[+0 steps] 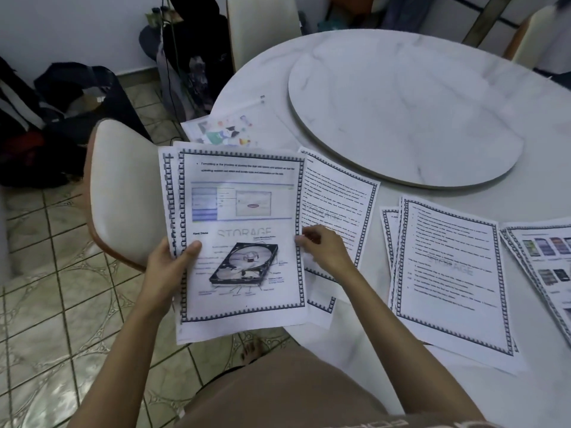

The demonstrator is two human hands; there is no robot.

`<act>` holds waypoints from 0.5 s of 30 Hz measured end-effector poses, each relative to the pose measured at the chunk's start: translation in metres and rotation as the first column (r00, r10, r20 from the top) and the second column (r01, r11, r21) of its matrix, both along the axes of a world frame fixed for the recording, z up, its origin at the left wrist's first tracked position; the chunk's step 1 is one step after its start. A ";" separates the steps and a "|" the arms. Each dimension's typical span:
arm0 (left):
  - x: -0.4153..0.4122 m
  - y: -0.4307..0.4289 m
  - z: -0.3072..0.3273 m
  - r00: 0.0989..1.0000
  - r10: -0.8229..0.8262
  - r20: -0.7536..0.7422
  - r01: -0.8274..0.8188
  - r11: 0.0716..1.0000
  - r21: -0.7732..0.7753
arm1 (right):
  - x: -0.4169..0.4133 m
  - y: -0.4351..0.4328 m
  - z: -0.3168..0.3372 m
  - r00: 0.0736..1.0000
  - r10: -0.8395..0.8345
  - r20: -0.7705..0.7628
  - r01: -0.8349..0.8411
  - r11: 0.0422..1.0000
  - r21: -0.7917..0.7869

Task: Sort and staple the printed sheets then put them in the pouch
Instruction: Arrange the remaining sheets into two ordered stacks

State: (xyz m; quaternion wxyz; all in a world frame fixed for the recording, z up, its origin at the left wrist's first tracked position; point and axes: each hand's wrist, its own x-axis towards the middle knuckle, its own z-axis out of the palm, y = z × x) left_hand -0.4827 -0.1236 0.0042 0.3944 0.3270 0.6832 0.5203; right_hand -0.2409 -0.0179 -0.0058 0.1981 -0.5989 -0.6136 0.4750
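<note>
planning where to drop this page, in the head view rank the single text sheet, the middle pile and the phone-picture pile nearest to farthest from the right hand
1. single text sheet, lying just under the right hand
2. middle pile, further to the right
3. phone-picture pile, at the right edge of view

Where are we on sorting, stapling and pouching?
Done: three piles on the table: left pile, middle pile, right pile. In hand: left hand grips a stack, right hand pinches its top sheet. Left: finish sorting, staple (no stapler in view), fill the pouch.
</note>
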 end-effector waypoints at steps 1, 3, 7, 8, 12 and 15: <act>-0.003 0.002 -0.001 1.000 -0.009 0.027 0.009 1.000 -0.002 | -0.003 -0.001 0.000 1.000 0.005 -0.001 -0.005 1.000 -0.001; -0.007 0.006 -0.004 0.998 -0.015 0.061 0.015 1.000 -0.002 | -0.005 -0.002 0.001 1.000 -0.005 -0.014 0.005 1.000 0.009; -0.012 0.017 -0.005 0.996 0.003 0.094 -0.002 1.000 -0.015 | -0.005 -0.004 0.004 0.995 -0.079 -0.056 0.082 0.995 0.057; -0.012 0.019 -0.005 0.996 0.005 0.088 -0.004 1.000 -0.016 | -0.004 -0.004 0.005 0.994 -0.091 -0.063 0.096 0.992 0.080; -0.008 0.027 -0.005 0.999 0.005 0.052 -0.003 1.000 -0.029 | 0.002 -0.004 0.003 0.980 -0.168 -0.107 0.182 0.974 0.132; -0.006 0.031 -0.003 0.999 0.014 0.034 -0.013 0.999 -0.034 | 0.010 -0.003 0.001 0.964 -0.239 -0.115 0.257 0.949 0.183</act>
